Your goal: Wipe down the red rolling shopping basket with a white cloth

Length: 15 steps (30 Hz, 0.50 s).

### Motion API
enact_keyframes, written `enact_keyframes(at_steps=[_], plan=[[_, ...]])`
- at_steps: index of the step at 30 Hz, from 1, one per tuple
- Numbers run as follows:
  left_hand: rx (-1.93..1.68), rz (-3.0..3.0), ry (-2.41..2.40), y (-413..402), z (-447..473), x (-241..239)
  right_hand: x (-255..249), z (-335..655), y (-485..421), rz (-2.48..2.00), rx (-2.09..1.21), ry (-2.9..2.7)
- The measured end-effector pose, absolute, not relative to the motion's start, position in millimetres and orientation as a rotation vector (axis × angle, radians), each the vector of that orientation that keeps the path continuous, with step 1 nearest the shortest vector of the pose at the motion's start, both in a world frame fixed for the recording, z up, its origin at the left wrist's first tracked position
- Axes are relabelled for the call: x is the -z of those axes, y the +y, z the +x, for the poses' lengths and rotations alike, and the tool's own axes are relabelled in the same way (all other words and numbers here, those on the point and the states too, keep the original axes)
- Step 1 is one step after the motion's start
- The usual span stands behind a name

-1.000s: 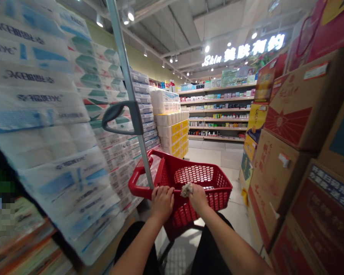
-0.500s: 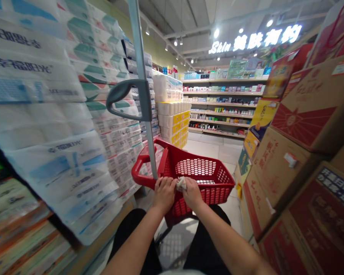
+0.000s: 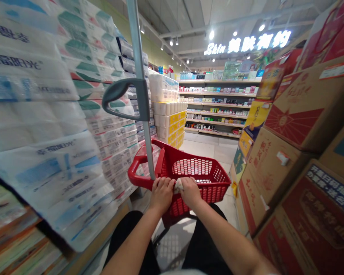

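Observation:
A red plastic shopping basket (image 3: 202, 172) on wheels stands in front of me in a shop aisle. Its grey pull handle (image 3: 139, 88) rises up past my view. My left hand (image 3: 161, 193) is closed over the near rim of the basket, beside the handle's pole. Close against it, my right hand (image 3: 190, 191) also grips the rim and pinches a crumpled whitish tissue (image 3: 178, 186) between the two hands. The basket looks empty inside.
Stacked packs of toilet paper (image 3: 60, 114) wall the left side. Cardboard boxes (image 3: 298, 126) are piled along the right. The tiled aisle floor (image 3: 209, 149) runs ahead to shelves of bottles (image 3: 218, 110) under a lit sign (image 3: 248, 42).
My two hands have drawn closer together on the basket rim, with the tissue now squeezed between them. The view has shifted slightly forward along the aisle.

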<state>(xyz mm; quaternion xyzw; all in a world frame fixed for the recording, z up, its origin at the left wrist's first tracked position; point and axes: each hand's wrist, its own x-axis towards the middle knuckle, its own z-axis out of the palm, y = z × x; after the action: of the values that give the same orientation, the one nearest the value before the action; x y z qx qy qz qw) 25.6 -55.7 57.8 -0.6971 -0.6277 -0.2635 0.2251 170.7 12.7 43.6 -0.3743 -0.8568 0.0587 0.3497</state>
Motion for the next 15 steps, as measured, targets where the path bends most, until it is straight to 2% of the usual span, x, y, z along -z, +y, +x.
enact_keyframes(at_steps=[3, 7, 9, 13, 15], plan=[[0.715, -1.923, -1.744, -55.4, 25.0, -57.5, -42.3, 167.4, 15.6, -0.855, -0.231, -2.234], [0.703, -1.933, -1.715, -55.1, 23.6, -57.0, -40.3, 167.0, 23.2, -1.019, -0.468, -2.07], [0.704, -1.93, -1.707, -55.0, 23.0, -56.4, -41.8, 168.0, 22.1, -1.049, -0.412, -2.087], [0.708, -1.927, -1.71, -55.7, 22.2, -55.7, -42.0, 171.7, 13.5, -0.792, -0.129, -2.252], [0.713, -1.926, -1.71, -56.3, 22.2, -56.2, -38.9, 175.0, 13.2, -0.791, -0.12, -2.247]])
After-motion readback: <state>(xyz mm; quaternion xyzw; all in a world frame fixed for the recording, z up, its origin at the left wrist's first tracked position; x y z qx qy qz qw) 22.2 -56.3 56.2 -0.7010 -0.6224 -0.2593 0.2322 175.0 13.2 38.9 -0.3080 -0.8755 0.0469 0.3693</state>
